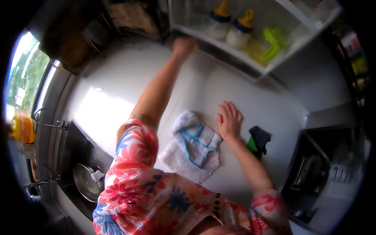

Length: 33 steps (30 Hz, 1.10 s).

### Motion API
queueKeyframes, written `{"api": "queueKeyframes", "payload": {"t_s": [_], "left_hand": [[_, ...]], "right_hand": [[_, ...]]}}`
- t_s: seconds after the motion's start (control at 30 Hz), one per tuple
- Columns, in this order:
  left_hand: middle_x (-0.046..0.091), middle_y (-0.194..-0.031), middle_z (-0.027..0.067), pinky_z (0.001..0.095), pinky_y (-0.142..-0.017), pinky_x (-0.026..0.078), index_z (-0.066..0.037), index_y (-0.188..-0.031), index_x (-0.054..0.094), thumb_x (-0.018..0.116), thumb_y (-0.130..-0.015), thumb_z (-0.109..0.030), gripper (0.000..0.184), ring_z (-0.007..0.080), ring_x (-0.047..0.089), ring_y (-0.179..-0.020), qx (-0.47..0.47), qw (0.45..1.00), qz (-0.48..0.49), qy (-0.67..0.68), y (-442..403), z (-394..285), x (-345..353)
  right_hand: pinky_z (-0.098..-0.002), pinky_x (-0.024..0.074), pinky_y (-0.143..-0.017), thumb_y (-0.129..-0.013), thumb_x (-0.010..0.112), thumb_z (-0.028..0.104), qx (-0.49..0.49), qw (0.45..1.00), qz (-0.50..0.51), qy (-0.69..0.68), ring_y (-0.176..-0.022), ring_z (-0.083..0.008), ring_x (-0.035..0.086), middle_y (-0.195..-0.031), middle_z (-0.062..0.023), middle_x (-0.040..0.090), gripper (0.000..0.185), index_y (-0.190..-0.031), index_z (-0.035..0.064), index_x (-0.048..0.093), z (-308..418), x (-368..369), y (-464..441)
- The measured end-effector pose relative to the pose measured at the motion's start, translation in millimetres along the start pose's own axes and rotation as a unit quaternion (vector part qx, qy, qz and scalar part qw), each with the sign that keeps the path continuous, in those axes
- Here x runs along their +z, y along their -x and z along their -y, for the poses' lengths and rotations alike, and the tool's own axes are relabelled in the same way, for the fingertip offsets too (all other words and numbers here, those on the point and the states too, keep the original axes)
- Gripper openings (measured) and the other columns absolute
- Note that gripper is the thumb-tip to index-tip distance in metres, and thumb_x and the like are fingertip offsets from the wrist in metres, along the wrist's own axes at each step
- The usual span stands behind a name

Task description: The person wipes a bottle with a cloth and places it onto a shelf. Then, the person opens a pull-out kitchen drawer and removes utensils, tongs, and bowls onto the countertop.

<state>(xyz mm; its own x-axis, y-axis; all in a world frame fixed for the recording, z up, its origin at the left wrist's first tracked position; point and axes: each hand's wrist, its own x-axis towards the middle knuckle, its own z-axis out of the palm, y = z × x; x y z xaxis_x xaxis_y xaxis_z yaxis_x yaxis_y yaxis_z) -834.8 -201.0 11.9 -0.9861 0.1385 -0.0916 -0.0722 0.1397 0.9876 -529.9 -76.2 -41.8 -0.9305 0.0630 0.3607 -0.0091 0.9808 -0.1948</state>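
Note:
My left hand (pixel 185 47) reaches far forward, its fingers curled closed beside the lower edge of a white shelf unit (pixel 256 74). The hand is slightly blurred, and what its fingers hold, if anything, is hidden. My right hand (pixel 229 120) lies flat on the white countertop (pixel 203 86) with its fingers stretched out. Just left of it is a crumpled white cloth with blue stripes (pixel 197 143), partly over a fluffy white cloth (pixel 176 158). To the right of my right hand rests a dark and green piece of fabric (pixel 259 139).
Inside the shelf unit stand two bottles with yellow tops (pixel 239 31) and a lime-green item (pixel 272 43). A sink holding a metal pan (pixel 87 182) is at left, below taps (pixel 51 124) and a window. A dark stove-like recess (pixel 313 164) lies at right.

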Motion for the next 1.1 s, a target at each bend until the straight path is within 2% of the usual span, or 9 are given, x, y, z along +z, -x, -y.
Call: {"api": "queueKeyframes", "payload": {"t_s": [0.13, 0.3, 0.47, 0.6, 0.67, 0.73, 0.8, 0.93, 1.1], "left_hand": [[0.051, -0.056, 0.0049, 0.0248, -0.036, 0.028, 0.000, -0.073, 0.060, 0.061, -0.079, -0.023, 0.024, 0.0110, 0.042, -0.040, 0.011, 0.999, 0.005, -0.053, -7, 4, -2], [0.054, -0.066, 0.0038, 0.0233, -0.039, 0.031, -0.002, -0.080, 0.060, 0.063, -0.081, -0.031, 0.029, 0.0104, 0.046, -0.046, 0.096, 0.980, 0.175, -0.013, 2, 4, -34], [0.059, -0.075, 0.0058, 0.0206, -0.048, 0.041, -0.001, -0.090, 0.060, 0.066, -0.081, -0.027, 0.029, 0.0124, 0.054, -0.061, 0.085, 0.969, 0.150, 0.180, -6, -9, -39], [0.061, -0.084, 0.0079, 0.0260, -0.060, 0.048, 0.003, -0.098, 0.058, 0.063, -0.081, -0.016, 0.026, 0.0154, 0.059, -0.075, -0.016, 0.944, 0.103, 0.314, 0, -42, -30], [0.061, -0.089, 0.0085, 0.0289, -0.066, 0.049, 0.004, -0.101, 0.058, 0.062, -0.079, -0.009, 0.026, 0.0166, 0.061, -0.081, 0.037, 0.952, 0.107, 0.285, -12, -34, -27], [0.062, -0.092, 0.0089, 0.0291, -0.070, 0.049, -0.001, -0.103, 0.060, 0.061, -0.076, -0.005, 0.028, 0.0165, 0.061, -0.081, 0.140, 0.990, 0.003, 0.031, 1, -46, -19], [0.062, -0.096, 0.0056, 0.0302, -0.073, 0.048, -0.012, -0.099, 0.064, 0.057, -0.072, -0.002, 0.029, 0.0189, 0.061, -0.083, 0.239, 0.939, -0.103, -0.223, 14, -58, -7], [0.061, -0.097, -0.0031, 0.0336, -0.073, 0.048, -0.019, -0.090, 0.065, 0.049, -0.073, 0.001, 0.030, 0.0218, 0.054, -0.094, 0.391, 0.821, -0.132, -0.395, 4, -45, 8], [0.058, -0.106, -0.0017, 0.0341, -0.077, 0.049, -0.016, -0.092, 0.065, 0.050, -0.072, 0.004, 0.032, 0.0218, 0.051, -0.101, 0.432, 0.780, -0.089, -0.444, 10, -45, 2]], "right_hand": [[-0.0428, 0.0261, -0.097, -0.079, 0.054, 0.021, 0.007, 1.000, 0.008, -0.008, -0.122, -0.0229, 0.038, -0.126, -0.0045, 0.047, 0.037, -0.115, 0.0105, 0.051, 1, -1, 0], [-0.0437, 0.0220, -0.100, -0.081, 0.052, 0.023, 0.023, 0.999, 0.027, -0.020, -0.124, -0.0214, 0.034, -0.129, -0.0027, 0.044, 0.037, -0.116, 0.0112, 0.051, -2, 3, 2], [-0.0437, 0.0219, -0.100, -0.081, 0.051, 0.023, 0.028, 0.999, 0.029, -0.024, -0.124, -0.0213, 0.034, -0.129, -0.0024, 0.045, 0.037, -0.116, 0.0113, 0.051, 0, 1, 1], [-0.0436, 0.0221, -0.099, -0.081, 0.052, 0.022, 0.031, 0.999, 0.034, -0.022, -0.124, -0.0212, 0.034, -0.129, -0.0025, 0.045, 0.037, -0.116, 0.0112, 0.051, 0, 1, 1], [-0.0436, 0.0222, -0.099, -0.081, 0.052, 0.022, 0.030, 0.999, 0.036, -0.021, -0.124, -0.0214, 0.034, -0.129, -0.0028, 0.045, 0.037, -0.116, 0.0109, 0.051, 0, 0, 1], [-0.0436, 0.0223, -0.099, -0.081, 0.052, 0.022, 0.028, 0.999, 0.035, -0.023, -0.124, -0.0215, 0.034, -0.129, -0.0031, 0.045, 0.037, -0.115, 0.0105, 0.051, 0, 0, 0], [-0.0436, 0.0224, -0.099, -0.081, 0.052, 0.022, 0.025, 0.999, 0.033, -0.024, -0.124, -0.0215, 0.034, -0.128, -0.0033, 0.045, 0.037, -0.115, 0.0101, 0.051, 1, -2, 0], [-0.0422, 0.0279, -0.095, -0.076, 0.059, 0.018, 0.011, 1.000, 0.005, -0.008, -0.120, -0.0234, 0.039, -0.122, -0.0047, 0.048, 0.039, -0.114, 0.0113, 0.051, 2, -3, -1], [-0.0420, 0.0279, -0.094, -0.076, 0.059, 0.018, 0.013, 1.000, -0.001, -0.012, -0.119, -0.0233, 0.040, -0.122, -0.0044, 0.049, 0.038, -0.113, 0.0110, 0.052, 2, -3, -1]]}}
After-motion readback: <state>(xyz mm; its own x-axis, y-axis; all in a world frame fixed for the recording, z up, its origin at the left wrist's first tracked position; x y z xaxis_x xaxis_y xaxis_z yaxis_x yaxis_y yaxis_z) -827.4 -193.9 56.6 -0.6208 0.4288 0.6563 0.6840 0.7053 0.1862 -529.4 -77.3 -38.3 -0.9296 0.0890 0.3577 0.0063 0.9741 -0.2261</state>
